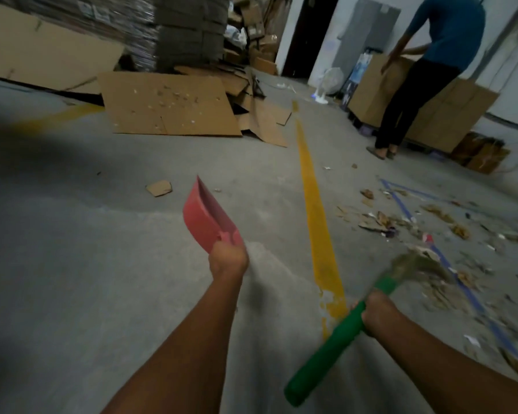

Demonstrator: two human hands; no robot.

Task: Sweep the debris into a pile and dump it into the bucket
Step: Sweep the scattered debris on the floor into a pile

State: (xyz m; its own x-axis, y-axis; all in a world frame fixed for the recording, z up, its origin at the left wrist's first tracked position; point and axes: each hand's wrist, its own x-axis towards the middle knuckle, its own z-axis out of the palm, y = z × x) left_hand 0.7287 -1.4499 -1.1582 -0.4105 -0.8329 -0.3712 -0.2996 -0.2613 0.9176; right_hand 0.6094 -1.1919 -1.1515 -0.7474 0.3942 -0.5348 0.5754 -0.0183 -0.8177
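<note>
Sweep step: right hand (pixel 377 312) has its fingers wrapped round the green broom (pixel 332 342) handle. The bristles are blurred, probably at the near edge of the debris (pixel 416 231). Debris is scattered right of the yellow line (pixel 313 198), across the blue tape (pixel 401 204). Use short strokes inward to one spot. Left hand (pixel 228 258) grips the red dustpan (pixel 207 218), off the floor. Stray cardboard scrap (pixel 159 188) left of the line. Bucket not in view. Second person (pixel 425 76) stands just beyond the debris, so keep strokes off their feet

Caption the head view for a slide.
The left hand holds a red dustpan, right hand a green-handled broom, beside scattered debris.
</note>
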